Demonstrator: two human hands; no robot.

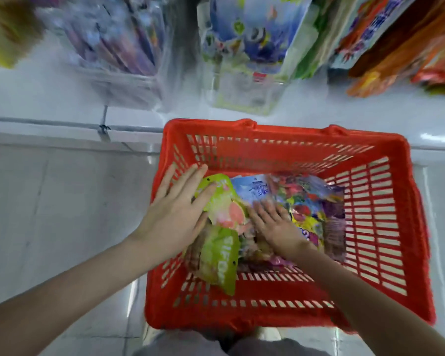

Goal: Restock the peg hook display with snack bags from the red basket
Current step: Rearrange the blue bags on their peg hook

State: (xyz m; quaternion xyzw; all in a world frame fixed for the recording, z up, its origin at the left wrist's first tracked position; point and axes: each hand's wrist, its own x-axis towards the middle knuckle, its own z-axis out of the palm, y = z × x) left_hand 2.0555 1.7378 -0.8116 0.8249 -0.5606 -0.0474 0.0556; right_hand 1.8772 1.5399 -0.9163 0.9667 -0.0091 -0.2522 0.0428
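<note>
- The red basket [288,319] sat on the glossy pale floor [62,201], just below the hanging packs [249,34] of the display. The snack bags [316,201] lay heaped in its left and middle part, none lifted out yet.
- The left hand [176,209] reached over the basket's left wall with straight fingers, its thumb against the green guava bag [222,201]. It had closed round nothing, so a lift begun like that would likely have let the slick bag slide off.
- The right hand [275,223] lay flat and open on the pile, just right of the guava bag. It was blurred, so I could not tell whether a fingertip had caught an edge.
- The bags overlapped. Pulling the guava bag could have dragged the second green bag [220,258] nearer the person along with it, or tipped it over the rim.
- Pinching hard would probably have crushed the contents, and tugging at a thin top edge could have torn it.
- The hanging packs crowded the far side, and the pegs themselves were hidden. A bag raised blindly could have knocked a neighbour loose.
- Weight on the left wall might have made the basket skid on the floor.
</note>
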